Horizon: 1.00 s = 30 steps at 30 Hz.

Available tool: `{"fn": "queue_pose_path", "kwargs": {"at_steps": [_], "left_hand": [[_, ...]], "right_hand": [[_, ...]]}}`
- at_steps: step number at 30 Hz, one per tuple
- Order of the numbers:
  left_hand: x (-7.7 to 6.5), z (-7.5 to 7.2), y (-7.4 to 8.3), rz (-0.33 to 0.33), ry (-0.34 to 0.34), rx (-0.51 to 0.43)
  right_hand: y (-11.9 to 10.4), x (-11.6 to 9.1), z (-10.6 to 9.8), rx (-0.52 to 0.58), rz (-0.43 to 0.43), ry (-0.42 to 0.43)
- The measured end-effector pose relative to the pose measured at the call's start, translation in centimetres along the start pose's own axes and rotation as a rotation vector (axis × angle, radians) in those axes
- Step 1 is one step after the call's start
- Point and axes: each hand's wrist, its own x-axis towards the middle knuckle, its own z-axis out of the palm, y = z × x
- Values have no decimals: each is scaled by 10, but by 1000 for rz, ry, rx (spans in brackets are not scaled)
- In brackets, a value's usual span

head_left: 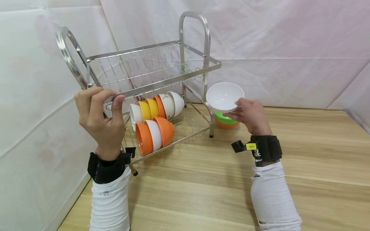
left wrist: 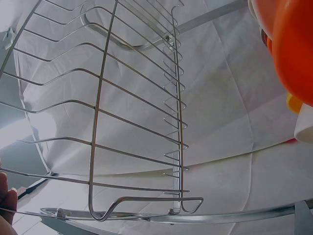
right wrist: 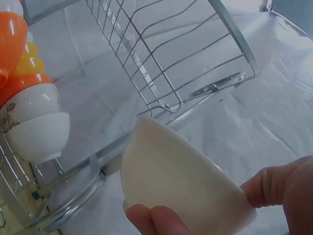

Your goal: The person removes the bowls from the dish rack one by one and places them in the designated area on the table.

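My right hand [head_left: 251, 116] pinches a white bowl [head_left: 224, 94] at its rim, thumb and fingers on its right side. The bowl is tilted with its inside facing me, just right of the metal dish rack [head_left: 162, 84]; the right wrist view has its outer wall [right wrist: 171, 176]. At the rack's left front corner, my left hand [head_left: 101, 117] grips the upper shelf rail between thumb and curled fingers. Only its fingertips [left wrist: 7, 203] show in the left wrist view. Behind and below the held bowl sit a green bowl [head_left: 224, 118] and an orange bowl [head_left: 226, 125], stacked on the table.
On the rack's lower shelf, bowls stand on edge in two rows: the front row has an orange bowl [head_left: 166, 130] at its right end, the back row a white bowl [head_left: 178, 104]. The upper shelf [head_left: 141, 69] is bare wire. White cloth walls [head_left: 289, 57] enclose the wooden table [head_left: 202, 186].
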Motion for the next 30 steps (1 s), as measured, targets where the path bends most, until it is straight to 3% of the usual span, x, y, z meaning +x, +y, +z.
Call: {"fn": "queue_pose_path", "kwargs": {"at_steps": [9, 19, 30], "left_hand": [[0, 2, 3, -9, 12, -6], [2, -1, 6, -15, 16, 5], [2, 0, 4, -13, 13, -6]], "right_hand": [[7, 6, -14, 144, 97, 59], [24, 16, -12, -44, 81, 84], [39, 28, -7, -133, 14, 274]]}}
